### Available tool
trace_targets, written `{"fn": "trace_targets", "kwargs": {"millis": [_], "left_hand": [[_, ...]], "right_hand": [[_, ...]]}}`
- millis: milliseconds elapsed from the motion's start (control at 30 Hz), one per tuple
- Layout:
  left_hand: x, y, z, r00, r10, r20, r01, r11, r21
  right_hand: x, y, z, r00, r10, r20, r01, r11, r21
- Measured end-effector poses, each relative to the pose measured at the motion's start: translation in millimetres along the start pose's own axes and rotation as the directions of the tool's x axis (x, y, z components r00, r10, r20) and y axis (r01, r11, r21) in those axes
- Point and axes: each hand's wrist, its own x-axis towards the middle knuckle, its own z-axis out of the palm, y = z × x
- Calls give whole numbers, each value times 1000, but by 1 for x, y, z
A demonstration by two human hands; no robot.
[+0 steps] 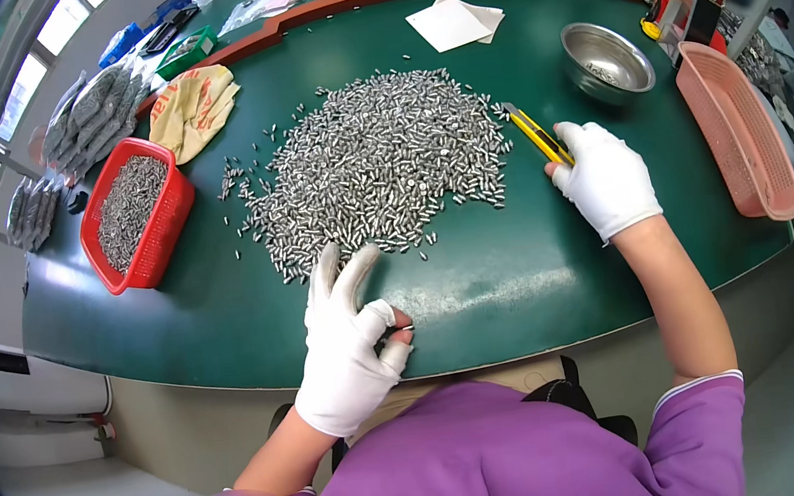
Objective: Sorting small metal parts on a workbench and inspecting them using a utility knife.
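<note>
Left hand [350, 349] pinches one small metal pin [406, 328]; right hand [606, 178] holds a yellow utility knife [537, 134] beside the pin pile [376, 165].

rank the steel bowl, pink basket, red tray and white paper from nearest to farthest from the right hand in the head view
From the right hand, which holds a yellow utility knife:
1. Steel bowl, just beyond the hand, slightly right.
2. Pink basket, off to the right at the table edge.
3. White paper, far side of the table, up and left.
4. Red tray of metal pieces, far across on the left.

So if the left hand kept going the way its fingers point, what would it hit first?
Probably the pile of small metal pins: the left hand points its raised fingers up the green table toward the pile's near edge.
</note>
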Motion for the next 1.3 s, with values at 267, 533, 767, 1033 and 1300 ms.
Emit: {"fn": "trace_targets", "kwargs": {"millis": [267,533,767,1033,1300], "left_hand": [[-4,-3,4,1000,-17,9,17,1000,12],[-6,-4,6,1000,-4,12,4,1000,26],[-7,-4,7,1000,-20,-13,20,1000,-11],[-10,-6,9,999,4,-47,-5,1000,-25],[-9,-6,10,998,19,-53,-21,999,-35]], "right_hand": [[-24,-3,-23,987,80,-140,0,869,495],[-165,-46,-35,977,-175,121,11,608,794],[-172,-70,-16,936,-346,63,277,836,474],[-168,-86,-8,884,-445,139,350,831,433],[-158,-85,-17,867,-466,178,346,819,458]]}}
